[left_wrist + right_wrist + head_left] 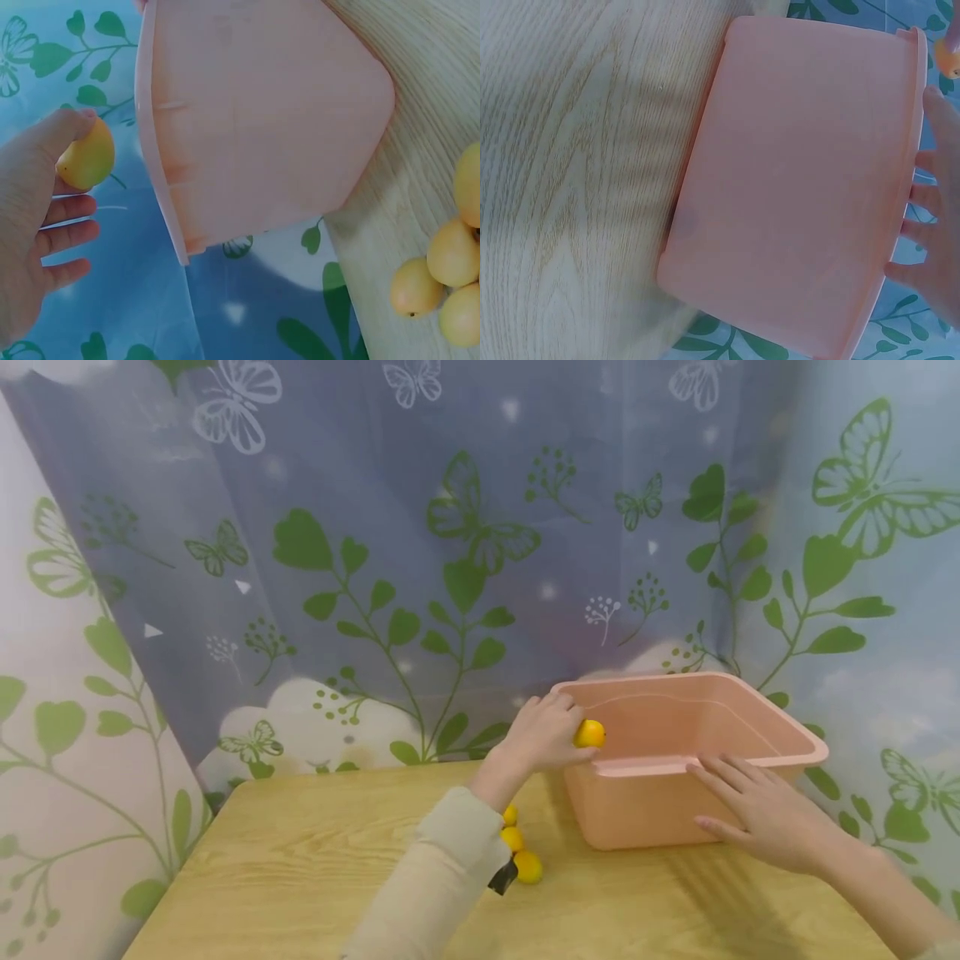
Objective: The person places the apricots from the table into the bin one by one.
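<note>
Between the thumb and index finger of my left hand (542, 735) is a small yellow-orange fruit (592, 733), held at the left end of a pink plastic tub (645, 810). The left wrist view shows the pinched fruit (94, 156) above rim level, its skin tinged green, with the other fingers spread apart. My right hand (776, 818) is at the tub's near rim, fingers extended; in the right wrist view its fingertips (924, 196) line up along that rim. Several more of these fruits (528, 867) lie on the table left of the tub, partly hidden by my left sleeve.
The tub stands on a light wood-grain table (315, 852), towards its back right. Behind and beside the table hangs a curtain (360, 568) printed with leaves and butterflies. A small black object (502, 877) shows at my left sleeve.
</note>
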Tool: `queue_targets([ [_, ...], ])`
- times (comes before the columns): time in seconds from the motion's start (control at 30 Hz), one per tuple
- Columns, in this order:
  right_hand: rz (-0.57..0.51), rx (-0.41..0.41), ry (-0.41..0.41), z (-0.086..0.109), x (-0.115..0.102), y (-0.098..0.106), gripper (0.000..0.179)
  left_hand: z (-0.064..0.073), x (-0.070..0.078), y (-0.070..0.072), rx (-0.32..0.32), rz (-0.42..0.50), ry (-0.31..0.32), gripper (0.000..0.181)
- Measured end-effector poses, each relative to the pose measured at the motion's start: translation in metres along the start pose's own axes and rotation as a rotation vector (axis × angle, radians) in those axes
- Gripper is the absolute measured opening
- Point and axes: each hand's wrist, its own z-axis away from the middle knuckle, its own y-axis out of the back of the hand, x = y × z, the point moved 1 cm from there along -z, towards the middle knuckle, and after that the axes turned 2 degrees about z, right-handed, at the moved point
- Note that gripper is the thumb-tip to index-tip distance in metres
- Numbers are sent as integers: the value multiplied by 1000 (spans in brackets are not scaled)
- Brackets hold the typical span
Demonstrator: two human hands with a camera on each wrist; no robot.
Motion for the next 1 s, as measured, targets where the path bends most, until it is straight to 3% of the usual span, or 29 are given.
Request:
queue_targets([
  [0.27,5,12,11,2,-3,-2,65,-7,10,-9,-46,20,38,38],
  [0.53,16,-5,6,0,-4,0,66,-15,19,-16,-66,-6,34,46],
  [1.0,8,-5,9,-1,0,0,67,-19,23,-13,-56,-73,45,45],
])
